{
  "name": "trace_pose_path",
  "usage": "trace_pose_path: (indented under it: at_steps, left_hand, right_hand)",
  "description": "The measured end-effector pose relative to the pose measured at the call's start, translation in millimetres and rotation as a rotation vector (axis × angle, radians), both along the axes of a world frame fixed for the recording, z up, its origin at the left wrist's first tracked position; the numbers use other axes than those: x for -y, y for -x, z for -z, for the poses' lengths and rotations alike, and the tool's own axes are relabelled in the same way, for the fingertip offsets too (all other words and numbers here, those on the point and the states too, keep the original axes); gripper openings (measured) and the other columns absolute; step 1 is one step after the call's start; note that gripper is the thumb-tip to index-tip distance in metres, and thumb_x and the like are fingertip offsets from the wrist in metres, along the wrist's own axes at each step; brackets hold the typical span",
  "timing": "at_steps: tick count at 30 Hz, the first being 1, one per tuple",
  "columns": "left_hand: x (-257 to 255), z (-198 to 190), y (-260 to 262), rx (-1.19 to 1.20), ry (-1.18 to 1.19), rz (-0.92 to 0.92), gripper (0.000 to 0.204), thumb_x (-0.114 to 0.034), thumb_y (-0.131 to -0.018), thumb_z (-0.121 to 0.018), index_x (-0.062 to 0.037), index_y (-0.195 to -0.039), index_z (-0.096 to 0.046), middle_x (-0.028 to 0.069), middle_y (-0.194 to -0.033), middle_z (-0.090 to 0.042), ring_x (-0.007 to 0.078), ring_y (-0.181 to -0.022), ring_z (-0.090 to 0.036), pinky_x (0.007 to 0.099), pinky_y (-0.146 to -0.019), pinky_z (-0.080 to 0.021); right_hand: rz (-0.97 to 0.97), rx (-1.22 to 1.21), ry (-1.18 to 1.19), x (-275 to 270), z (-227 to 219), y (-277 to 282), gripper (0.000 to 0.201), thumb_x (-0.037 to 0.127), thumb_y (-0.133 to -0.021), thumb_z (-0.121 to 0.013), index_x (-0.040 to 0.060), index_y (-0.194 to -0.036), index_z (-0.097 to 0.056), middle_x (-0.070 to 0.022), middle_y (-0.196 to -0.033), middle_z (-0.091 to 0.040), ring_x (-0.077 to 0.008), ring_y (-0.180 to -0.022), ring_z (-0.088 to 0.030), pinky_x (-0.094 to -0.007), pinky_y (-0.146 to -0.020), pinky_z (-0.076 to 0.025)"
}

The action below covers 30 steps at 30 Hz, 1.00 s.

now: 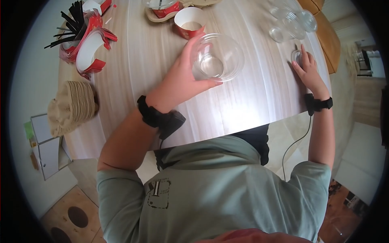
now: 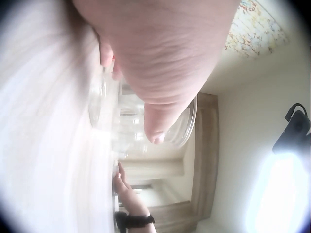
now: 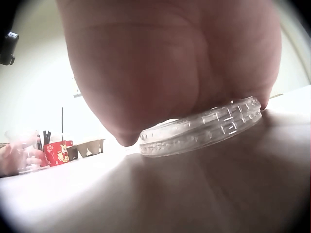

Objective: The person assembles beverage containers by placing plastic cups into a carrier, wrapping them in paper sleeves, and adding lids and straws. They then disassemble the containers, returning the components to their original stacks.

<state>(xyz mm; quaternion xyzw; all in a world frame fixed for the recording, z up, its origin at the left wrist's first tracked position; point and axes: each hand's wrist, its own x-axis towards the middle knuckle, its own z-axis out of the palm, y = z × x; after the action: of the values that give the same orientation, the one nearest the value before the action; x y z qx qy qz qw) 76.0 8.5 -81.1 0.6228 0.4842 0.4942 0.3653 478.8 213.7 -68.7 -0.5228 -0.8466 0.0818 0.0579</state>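
Note:
My left hand (image 1: 176,83) holds a clear plastic cup (image 1: 231,56) from its left side, thumb along the near side and fingers round the far side. The cup's wide mouth faces up toward the head camera. In the left wrist view the thumb lies across the cup's wall near the rim (image 2: 188,127). At the table's right side, my right hand (image 1: 310,75) grips clear plastic lids (image 3: 204,127) between thumb and fingers. In the right wrist view they look like two stacked ridged rings, low over the table, their top hidden under the palm.
A white and red paper cup (image 1: 189,26) stands beyond the left hand, beside a cardboard cup carrier (image 1: 153,16). Red paper sleeves (image 1: 88,56) with black straws (image 1: 75,20) lie left, near stacked cardboard carriers (image 1: 75,105). More clear plastic pieces (image 1: 291,24) lie at the far right, by an orange chair (image 1: 327,40).

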Motion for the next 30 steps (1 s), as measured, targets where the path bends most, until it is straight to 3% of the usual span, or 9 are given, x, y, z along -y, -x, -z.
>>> trace_pose_path:
  at_steps: [5, 6, 9, 10, 14, 19, 20, 24, 30]
  left_hand:
    - [2.0, 3.8, -1.3, 0.015, 0.002, -0.027, 0.103, -0.008, -0.076, -0.09, -0.0027, -0.157, -0.028, 0.016, -0.154, -0.044, 0.0276, -0.143, -0.046, 0.0379, -0.118, -0.037]
    - [1.8, 0.5, -0.6, -0.015, 0.022, -0.031, 0.099, -0.009, -0.076, -0.09, -0.0026, -0.156, -0.031, 0.0156, -0.152, -0.047, 0.0267, -0.142, -0.047, 0.0375, -0.117, -0.038]
    - [1.7, -1.3, -0.8, -0.037, 0.034, -0.046, 0.09, -0.011, -0.077, -0.09, -0.0027, -0.151, -0.04, 0.014, -0.146, -0.054, 0.0246, -0.139, -0.05, 0.0368, -0.116, -0.04]
    - [0.5, -1.7, -2.2, -0.033, 0.028, -0.049, 0.088, -0.011, -0.077, -0.09, -0.0028, -0.15, -0.043, 0.0135, -0.144, -0.056, 0.024, -0.137, -0.051, 0.0366, -0.115, -0.04]
    - [0.4, -2.5, -2.7, 0.012, 0.05, 0.028, 0.091, -0.008, -0.075, -0.09, -0.0047, -0.151, -0.041, 0.0125, -0.144, -0.056, 0.0233, -0.137, -0.051, 0.0379, -0.114, -0.041]
    - [4.9, -11.9, -0.8, 0.039, 0.128, 0.146, 0.098, -0.001, -0.072, -0.089, -0.006, -0.155, -0.037, 0.0122, -0.145, -0.056, 0.0228, -0.135, -0.049, 0.0392, -0.116, -0.04]
    - [5.6, -10.4, -1.1, 0.048, 0.057, 0.12, 0.096, -0.005, -0.073, -0.09, -0.0061, -0.154, -0.038, 0.0124, -0.144, -0.056, 0.0233, -0.135, -0.051, 0.0392, -0.115, -0.041]
    - [5.7, -8.3, 2.6, 0.003, -0.16, -0.038, 0.083, -0.013, -0.08, -0.087, -0.0062, -0.151, -0.044, 0.0118, -0.138, -0.059, 0.023, -0.129, -0.055, 0.0376, -0.109, -0.044]
    - [-9.0, 2.3, 26.1, 0.001, -0.062, -0.346, 0.058, -0.015, -0.09, -0.076, -0.0081, -0.143, -0.053, 0.0099, -0.118, -0.058, 0.0193, -0.106, -0.056, 0.0341, -0.095, -0.048]
  right_hand:
    - [-0.041, 0.071, -0.256, 2.9, -34.4, -19.0, 0.085, 0.052, -0.095, -0.067, 0.0021, -0.156, -0.038, -0.0303, -0.15, -0.047, -0.044, -0.139, -0.045, -0.0458, -0.116, -0.037]
    - [-0.048, 0.183, -0.448, 6.1, -43.1, -21.9, 0.07, 0.042, -0.093, -0.073, 0.0043, -0.148, -0.051, -0.0255, -0.138, -0.059, -0.0389, -0.127, -0.057, -0.0437, -0.108, -0.046]
    - [0.12, 0.009, -0.281, 61.3, -98.9, 46.8, 0.053, 0.026, -0.091, -0.077, 0.0063, -0.137, -0.061, -0.018, -0.13, -0.066, -0.033, -0.116, -0.064, -0.0407, -0.098, -0.052]
    - [-0.06, -0.109, -0.323, 70.8, -102.5, 57.8, 0.046, 0.014, -0.087, -0.078, 0.0081, -0.131, -0.064, -0.0129, -0.123, -0.069, -0.0279, -0.108, -0.066, -0.0377, -0.09, -0.054]
    - [-0.441, -0.333, -0.013, 120.8, -107.8, 124.1, 0.048, 0.013, -0.085, -0.077, 0.0114, -0.131, -0.064, -0.0139, -0.119, -0.067, -0.0328, -0.103, -0.066, -0.0386, -0.086, -0.055]
    - [-0.672, -0.154, 0.06, 129.9, -85.5, 159.6, 0.024, 0.015, -0.086, -0.074, 0.0123, -0.109, -0.068, -0.0101, -0.098, -0.068, -0.0334, -0.083, -0.067, -0.0432, -0.075, -0.055]
    - [-0.662, -0.172, 0.03, 129.8, -84.3, 163.0, 0.015, 0.012, -0.086, -0.073, 0.0102, -0.099, -0.067, -0.0099, -0.093, -0.068, -0.0342, -0.082, -0.066, -0.0439, -0.073, -0.054]
    - [-0.613, -0.368, -0.074, 114.6, -102.9, 154.9, 0.014, 0.005, -0.085, -0.073, 0.0048, -0.098, -0.068, -0.0121, -0.095, -0.068, -0.0349, -0.087, -0.066, -0.04, -0.076, -0.054]
    - [-0.167, -0.599, -0.302, 45.8, -129.7, 93.7, 0.026, 0.019, -0.1, -0.068, -0.0013, -0.116, -0.068, -0.0097, -0.103, -0.075, -0.017, -0.096, -0.07, -0.0284, -0.086, -0.054]
